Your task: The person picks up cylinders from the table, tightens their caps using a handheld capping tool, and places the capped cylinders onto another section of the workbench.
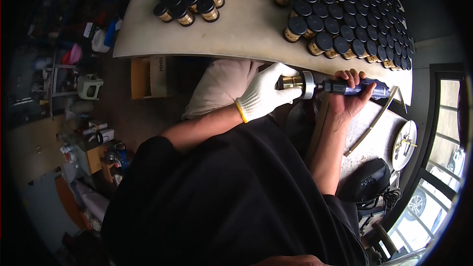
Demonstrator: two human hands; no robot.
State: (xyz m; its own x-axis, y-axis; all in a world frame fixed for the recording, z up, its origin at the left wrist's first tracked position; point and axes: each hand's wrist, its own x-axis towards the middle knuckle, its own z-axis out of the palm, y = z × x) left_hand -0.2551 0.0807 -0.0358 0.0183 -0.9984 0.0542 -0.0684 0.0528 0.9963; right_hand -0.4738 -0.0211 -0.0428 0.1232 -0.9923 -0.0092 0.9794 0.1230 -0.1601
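My left hand (268,91), in a white knit glove with a yellow cuff, is closed round a gold-coloured cylinder (291,82) with a dark end. My bare right hand (350,96) grips a blue and black power tool (377,90), its fingers wrapped over the body. A silver round head (308,85) on the tool's shaft meets the right end of the cylinder. Both hands are just below the front edge of the table, over my lap.
On the pale table (236,29) stand two groups of black-lidded gold cylinders (322,43). A wooden strip (372,125) and a round white disc (404,145) lie to the right. A black mesh object (367,180) is below them. A green stool (90,87) stands at left.
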